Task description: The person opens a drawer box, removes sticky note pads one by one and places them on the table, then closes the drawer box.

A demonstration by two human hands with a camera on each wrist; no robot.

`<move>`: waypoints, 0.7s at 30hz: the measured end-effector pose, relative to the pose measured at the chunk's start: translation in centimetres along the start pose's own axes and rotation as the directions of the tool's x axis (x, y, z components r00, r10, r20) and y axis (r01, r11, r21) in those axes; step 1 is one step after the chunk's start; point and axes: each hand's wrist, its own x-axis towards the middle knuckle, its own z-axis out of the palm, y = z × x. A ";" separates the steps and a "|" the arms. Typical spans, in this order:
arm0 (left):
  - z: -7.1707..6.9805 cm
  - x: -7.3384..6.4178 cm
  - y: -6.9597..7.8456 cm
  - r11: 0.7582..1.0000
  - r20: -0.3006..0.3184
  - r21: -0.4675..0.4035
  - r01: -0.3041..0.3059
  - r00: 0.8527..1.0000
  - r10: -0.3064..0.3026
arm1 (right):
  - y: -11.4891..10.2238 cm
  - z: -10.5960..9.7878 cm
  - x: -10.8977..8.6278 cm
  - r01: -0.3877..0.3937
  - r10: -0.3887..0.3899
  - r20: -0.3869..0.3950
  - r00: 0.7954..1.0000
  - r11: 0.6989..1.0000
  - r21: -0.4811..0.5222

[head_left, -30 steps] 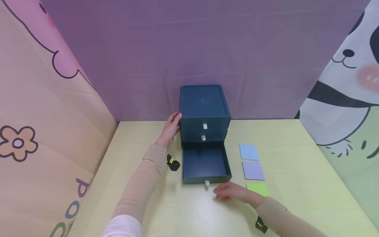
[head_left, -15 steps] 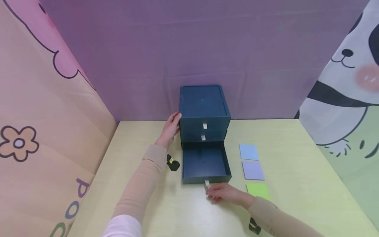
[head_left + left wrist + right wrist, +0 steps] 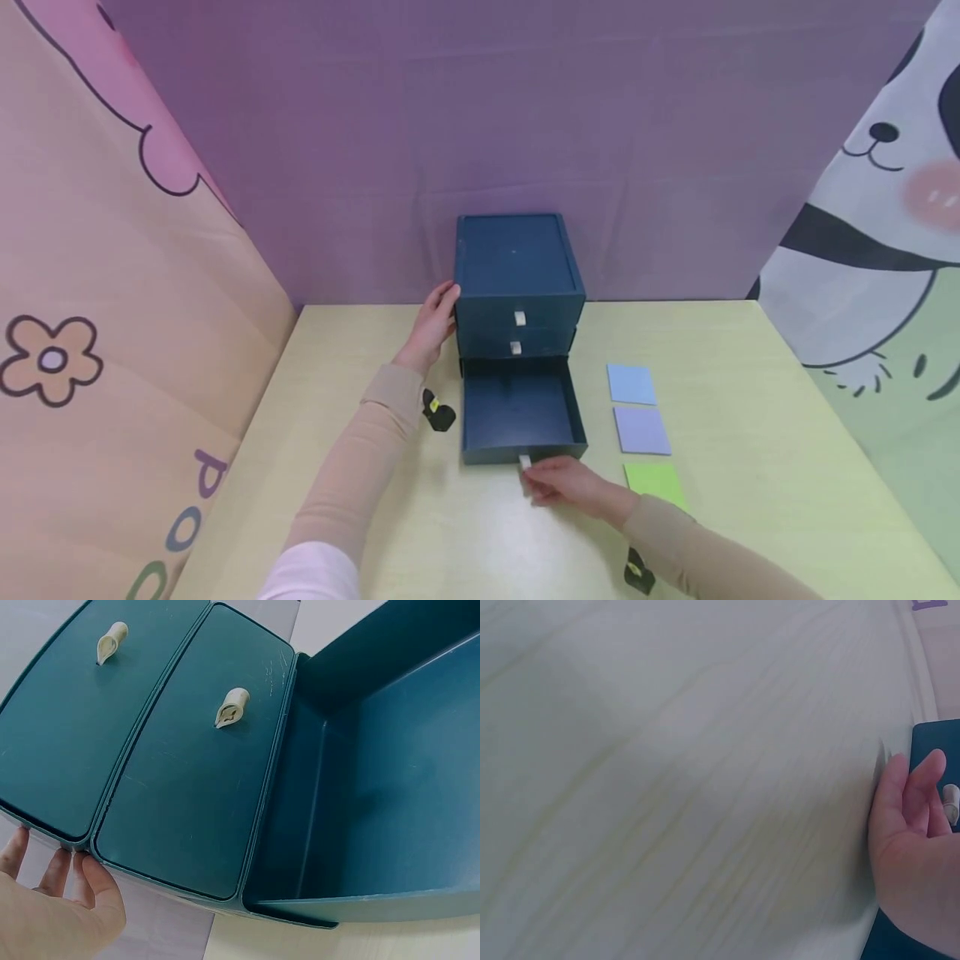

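Observation:
A dark blue drawer cabinet (image 3: 517,254) stands at the back of the table, its bottom drawer (image 3: 517,412) pulled out with nothing inside. Two upper drawers are closed, each with a pale knob. My left hand (image 3: 431,327) rests against the cabinet's left side; the left wrist view shows its fingertips (image 3: 97,874) at the cabinet's edge. At the front of the open drawer is a small pale knob (image 3: 524,461). My right hand (image 3: 576,486) is right beside that knob, fingers loosely bent; in the right wrist view the knob (image 3: 951,804) shows past the fingers, not clearly gripped.
Blue (image 3: 631,384), purple (image 3: 642,431) and green (image 3: 656,485) paper squares lie in a column right of the drawer. A purple cloth backdrop (image 3: 525,125) hangs directly behind the cabinet. Black straps show by both wrists.
My right hand has moved left and slightly up, from right of the drawer knob to right beside it. My left hand and the drawer have stayed in place.

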 end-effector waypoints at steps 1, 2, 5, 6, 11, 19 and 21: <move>0.0 0.0 0.0 1.000 0.000 -0.002 -0.001 1.000 0.001 | 0.0 0.0 0.0 0.003 -0.003 -0.001 1.000 1.000 0.001; 0.0 0.0 0.0 1.000 0.001 -0.004 -0.002 1.000 0.002 | 0.0 0.0 0.1 0.005 -0.005 -0.003 1.000 1.000 0.006; 0.0 0.0 0.0 1.000 0.003 -0.006 -0.002 1.000 0.002 | 0.0 0.0 0.2 0.009 -0.009 -0.008 1.000 1.000 0.018; 0.0 0.0 0.0 1.000 0.003 -0.006 -0.002 1.000 0.002 | 0.0 0.1 0.2 0.011 -0.011 -0.009 1.000 1.000 0.022; -0.1 0.0 -0.1 1.000 0.006 -0.007 -0.007 1.000 0.007 | -0.1 0.1 0.2 0.011 -0.011 -0.028 1.000 0.999 0.032; -0.1 -0.1 -0.1 1.000 0.025 0.002 -0.012 1.000 0.012 | -0.3 0.2 0.2 0.008 -0.005 -0.069 0.998 0.999 0.045; -0.1 -0.1 -0.1 1.000 0.022 0.000 -0.011 1.000 0.011 | -0.3 0.2 0.2 0.008 -0.004 -0.081 0.997 0.999 0.048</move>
